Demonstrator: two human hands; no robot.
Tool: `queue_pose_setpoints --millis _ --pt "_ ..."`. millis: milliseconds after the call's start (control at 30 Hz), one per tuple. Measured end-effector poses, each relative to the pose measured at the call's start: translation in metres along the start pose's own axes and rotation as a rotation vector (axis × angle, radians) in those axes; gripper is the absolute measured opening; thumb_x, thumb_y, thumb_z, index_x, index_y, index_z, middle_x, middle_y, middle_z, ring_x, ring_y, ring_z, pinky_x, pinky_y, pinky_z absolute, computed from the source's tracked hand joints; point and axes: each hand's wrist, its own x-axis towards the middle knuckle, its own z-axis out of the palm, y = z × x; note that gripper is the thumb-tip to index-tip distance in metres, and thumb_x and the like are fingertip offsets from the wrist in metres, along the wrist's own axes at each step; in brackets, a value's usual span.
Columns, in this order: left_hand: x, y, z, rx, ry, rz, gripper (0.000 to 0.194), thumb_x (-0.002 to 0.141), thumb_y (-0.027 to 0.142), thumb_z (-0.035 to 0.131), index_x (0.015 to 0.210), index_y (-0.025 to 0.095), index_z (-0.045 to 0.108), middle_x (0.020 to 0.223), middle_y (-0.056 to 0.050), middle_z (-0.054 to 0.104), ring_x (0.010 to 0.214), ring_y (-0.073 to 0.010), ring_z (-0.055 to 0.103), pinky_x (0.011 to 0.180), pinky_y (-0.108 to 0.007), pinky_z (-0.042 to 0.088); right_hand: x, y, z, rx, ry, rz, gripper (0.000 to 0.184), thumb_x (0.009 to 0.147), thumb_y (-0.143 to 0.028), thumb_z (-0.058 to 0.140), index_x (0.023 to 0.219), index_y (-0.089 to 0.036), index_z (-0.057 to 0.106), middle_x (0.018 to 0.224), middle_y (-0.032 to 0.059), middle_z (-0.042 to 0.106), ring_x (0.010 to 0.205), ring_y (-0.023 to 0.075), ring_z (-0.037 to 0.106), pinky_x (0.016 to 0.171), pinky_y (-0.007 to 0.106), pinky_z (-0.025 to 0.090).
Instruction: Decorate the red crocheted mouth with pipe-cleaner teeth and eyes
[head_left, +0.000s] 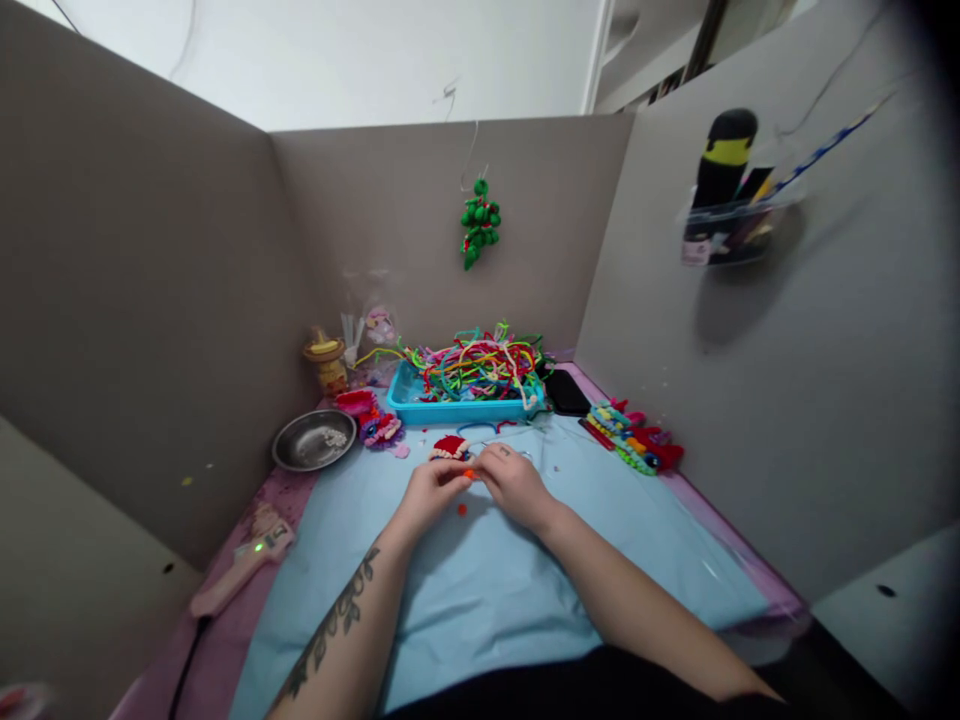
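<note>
My left hand (pixel 433 492) and my right hand (pixel 516 484) meet over the blue sheet (pixel 517 590), fingertips pinched together. Between them shows a small orange piece (pixel 470 474), too small to name more exactly; both hands are closed on it. A second orange piece (pixel 462 510) lies on the sheet just below the fingertips. Right behind my hands sits a red fuzzy piece with a pale bumpy edge (pixel 450 447), partly covered by my left fingers. Something thin shows behind my right hand, mostly hidden.
A blue tray (pixel 465 411) heaped with coloured fuzzy stems (pixel 480 365) stands at the back. Left are a metal bowl (pixel 313 441) and a corded pink glue gun (pixel 244 570). Right are a black phone (pixel 567 393) and fuzzy colourful pieces (pixel 634 437). Grey panels (pixel 442 190) enclose the table.
</note>
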Motion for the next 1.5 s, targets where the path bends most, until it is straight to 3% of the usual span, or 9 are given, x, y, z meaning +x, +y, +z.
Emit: queue_pose_setpoints --millis 200,333,600,800,967,1133,1233,1400,1500 --pt "-0.001 0.006 0.001 -0.043 0.114 0.059 0.014 0.063 0.026 0.072 0.074 0.017 0.074 0.078 -0.006 0.069 0.078 -0.0196 0.06 0.074 -0.029 0.047 -0.002 -0.01 0.006 0.165 0.153 0.056 0.013 0.086 -0.017 0.048 0.085 -0.02 0.061 0.08 0.0058 0.061 0.081 0.019 0.055 0.074 0.031 0.044" --pt "0.001 0.004 0.003 -0.151 0.181 0.039 0.016 0.063 0.03 0.072 0.072 0.016 0.072 0.072 -0.005 0.067 0.07 -0.0181 0.061 0.068 -0.029 0.05 -0.002 -0.019 0.009 0.283 0.246 0.136 0.011 0.085 -0.019 0.051 0.083 -0.021 0.062 0.076 0.0033 0.062 0.073 0.0168 0.057 0.07 0.03 0.045" --pt "0.002 -0.007 0.02 -0.368 0.212 -0.03 0.033 0.065 0.044 0.07 0.077 0.013 0.068 0.086 -0.008 0.067 0.079 -0.0184 0.061 0.071 -0.03 0.049 -0.003 -0.013 0.015 0.293 0.31 0.021 0.019 0.084 -0.015 0.05 0.09 -0.022 0.066 0.085 0.0063 0.065 0.08 0.0169 0.06 0.073 0.032 0.049" --pt "-0.001 -0.004 0.026 -0.362 0.184 -0.075 0.043 0.067 0.053 0.066 0.077 0.011 0.066 0.07 -0.004 0.062 0.059 -0.0107 0.051 0.056 -0.023 0.041 -0.003 -0.007 0.016 0.209 0.288 -0.026 0.023 0.085 -0.016 0.047 0.095 -0.024 0.067 0.086 0.007 0.064 0.082 0.0183 0.059 0.073 0.034 0.049" --pt "0.0 -0.006 0.026 -0.259 0.177 -0.057 0.043 0.074 0.055 0.055 0.076 0.013 0.063 0.057 0.002 0.051 0.052 -0.0099 0.043 0.05 -0.022 0.035 -0.003 -0.008 0.017 0.238 0.26 -0.029 0.026 0.084 -0.013 0.047 0.097 -0.024 0.067 0.088 0.0071 0.064 0.083 0.0182 0.059 0.074 0.034 0.05" --pt "-0.002 0.004 0.022 -0.111 0.143 -0.005 0.038 0.079 0.051 0.049 0.065 0.016 0.056 0.053 0.003 0.045 0.051 -0.011 0.04 0.05 -0.023 0.031 0.002 -0.015 0.013 0.374 0.268 0.179 0.013 0.082 -0.017 0.053 0.079 -0.021 0.066 0.076 0.0041 0.058 0.071 0.0155 0.056 0.065 0.028 0.047" --pt "-0.003 0.011 0.016 -0.025 0.112 0.032 0.036 0.078 0.047 0.051 0.058 0.018 0.052 0.053 0.003 0.045 0.053 -0.012 0.041 0.052 -0.023 0.032 0.004 -0.015 0.008 0.423 0.242 0.261 0.009 0.08 -0.018 0.057 0.083 -0.02 0.065 0.082 0.005 0.058 0.071 0.0153 0.055 0.063 0.027 0.047" --pt "-0.002 0.012 0.007 0.055 0.023 0.037 0.037 0.077 0.045 0.053 0.053 0.017 0.05 0.051 0.003 0.046 0.053 -0.012 0.039 0.052 -0.024 0.03 0.003 -0.007 0.006 0.419 0.141 0.079 0.021 0.084 -0.016 0.051 0.095 -0.023 0.068 0.086 0.0056 0.059 0.081 0.0164 0.056 0.073 0.03 0.046" --pt "-0.001 0.012 0.005 0.056 -0.028 0.018 0.039 0.077 0.048 0.053 0.053 0.017 0.05 0.05 0.003 0.045 0.05 -0.0109 0.038 0.051 -0.024 0.03 0.003 -0.005 0.005 0.421 0.118 0.056 0.02 0.084 -0.016 0.051 0.093 -0.023 0.068 0.083 0.0048 0.059 0.08 0.016 0.056 0.074 0.03 0.045"
